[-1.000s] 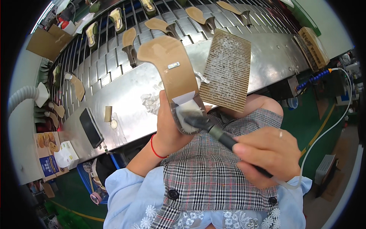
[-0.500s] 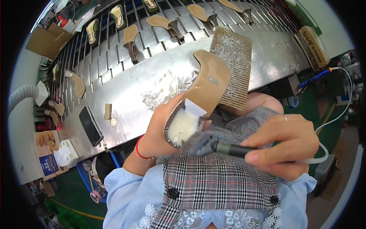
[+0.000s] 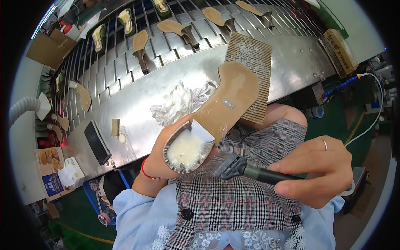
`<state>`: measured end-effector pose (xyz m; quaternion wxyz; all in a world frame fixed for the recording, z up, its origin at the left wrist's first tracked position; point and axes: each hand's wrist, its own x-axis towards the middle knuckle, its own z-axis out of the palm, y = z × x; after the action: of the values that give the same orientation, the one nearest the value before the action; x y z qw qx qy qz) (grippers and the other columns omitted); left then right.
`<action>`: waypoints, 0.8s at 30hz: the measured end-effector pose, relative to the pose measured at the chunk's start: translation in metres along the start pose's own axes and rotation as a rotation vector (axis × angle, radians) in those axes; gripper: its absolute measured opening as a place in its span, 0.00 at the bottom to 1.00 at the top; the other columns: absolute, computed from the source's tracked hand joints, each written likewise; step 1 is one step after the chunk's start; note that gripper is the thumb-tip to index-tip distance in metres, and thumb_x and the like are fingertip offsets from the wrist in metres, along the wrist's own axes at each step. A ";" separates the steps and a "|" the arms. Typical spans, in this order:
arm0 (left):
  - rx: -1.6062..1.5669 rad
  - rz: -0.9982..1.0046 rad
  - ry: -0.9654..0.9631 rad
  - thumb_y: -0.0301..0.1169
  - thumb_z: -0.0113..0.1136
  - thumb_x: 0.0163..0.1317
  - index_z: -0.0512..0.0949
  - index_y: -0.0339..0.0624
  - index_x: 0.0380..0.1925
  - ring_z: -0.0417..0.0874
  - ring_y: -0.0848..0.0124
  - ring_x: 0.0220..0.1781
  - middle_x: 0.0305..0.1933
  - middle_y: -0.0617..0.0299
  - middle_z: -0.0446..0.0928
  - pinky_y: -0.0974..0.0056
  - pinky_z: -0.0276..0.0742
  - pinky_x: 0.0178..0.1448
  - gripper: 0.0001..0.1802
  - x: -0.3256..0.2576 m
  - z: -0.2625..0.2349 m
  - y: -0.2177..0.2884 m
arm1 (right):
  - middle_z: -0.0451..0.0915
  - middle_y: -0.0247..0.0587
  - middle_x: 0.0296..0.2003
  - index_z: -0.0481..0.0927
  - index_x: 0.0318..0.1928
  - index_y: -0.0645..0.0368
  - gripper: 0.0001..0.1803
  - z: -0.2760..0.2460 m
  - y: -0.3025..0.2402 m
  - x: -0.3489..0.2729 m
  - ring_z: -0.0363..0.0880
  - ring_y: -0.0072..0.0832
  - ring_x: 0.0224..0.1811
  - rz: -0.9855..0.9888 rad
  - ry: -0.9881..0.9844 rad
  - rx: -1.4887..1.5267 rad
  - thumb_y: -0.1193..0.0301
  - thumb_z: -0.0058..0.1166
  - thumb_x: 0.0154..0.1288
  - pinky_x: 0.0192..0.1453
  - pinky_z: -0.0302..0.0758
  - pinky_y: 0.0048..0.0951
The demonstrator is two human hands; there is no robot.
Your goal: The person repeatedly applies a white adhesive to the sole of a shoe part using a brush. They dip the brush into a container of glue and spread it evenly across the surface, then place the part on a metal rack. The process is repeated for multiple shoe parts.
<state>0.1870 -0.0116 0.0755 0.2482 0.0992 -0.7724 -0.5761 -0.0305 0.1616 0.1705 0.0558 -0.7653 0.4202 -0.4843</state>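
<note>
In my left hand is a tan high-heel shoe sole, its heel end toward me and its toe end pointing away to the right. A small metal plate is set in its surface. The heel end forms a cup with a ridged rim, filled by a glossy cream-white surface. A white paper flap stands at that cup's edge. Between the thumb and fingers of my right hand is a black-handled brush, whose wet-looking bristles are beside the cup's right rim; contact is unclear.
A ridged cardboard piece with whitish smears lies behind the sole. Crumpled white cloth, a dark phone and a small tan block rest on the metal table. Several heeled soles sit on the slatted conveyor beyond.
The sole has shifted slightly down and its heel cup tilted more toward view. The brush has moved a little right and down with my right hand, away from the cup.
</note>
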 end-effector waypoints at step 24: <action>-0.286 -0.112 0.234 0.35 0.84 0.33 0.74 0.30 0.55 0.80 0.73 0.51 0.49 0.58 0.82 0.66 0.74 0.59 0.46 -0.025 -0.018 0.012 | 0.84 0.57 0.31 0.84 0.35 0.72 0.14 -0.023 0.037 -0.012 0.84 0.39 0.30 0.291 0.203 0.370 0.75 0.64 0.47 0.36 0.80 0.30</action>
<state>0.2189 -0.0125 0.0837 0.3154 0.1721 -0.6418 -0.6775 -0.0729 0.1539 0.1562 0.2217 -0.6208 0.4336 -0.6143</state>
